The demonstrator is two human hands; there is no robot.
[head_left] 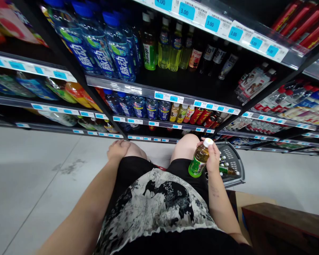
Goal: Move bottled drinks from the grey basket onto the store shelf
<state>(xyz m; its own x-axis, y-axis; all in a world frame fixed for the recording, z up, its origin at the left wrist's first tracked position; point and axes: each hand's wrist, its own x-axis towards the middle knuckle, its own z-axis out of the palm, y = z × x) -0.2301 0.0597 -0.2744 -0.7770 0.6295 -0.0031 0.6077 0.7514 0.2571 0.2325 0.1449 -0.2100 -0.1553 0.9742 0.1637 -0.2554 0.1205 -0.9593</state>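
Observation:
In my right hand (213,156) is a tea bottle (197,166) with a white cap, a green label and amber liquid. It tilts slightly above my right thigh, and my fingers wrap round its upper side. My left hand (118,150) lies over my left knee, holding nothing, its fingers laid across the knee. Beside my right arm stands a grey plastic basket (240,164) with several bottles in it, one with a green label (230,171) lying on its side. The basket is partly hidden by my hand and forearm.
Drink shelves (164,86) span the front, with blue-capped bottles (119,53), tea bottles (149,53) and small bottles on the lower tier (174,112). Price tags line the shelf edges. A brown box (287,223) stands at right on the grey floor (42,170).

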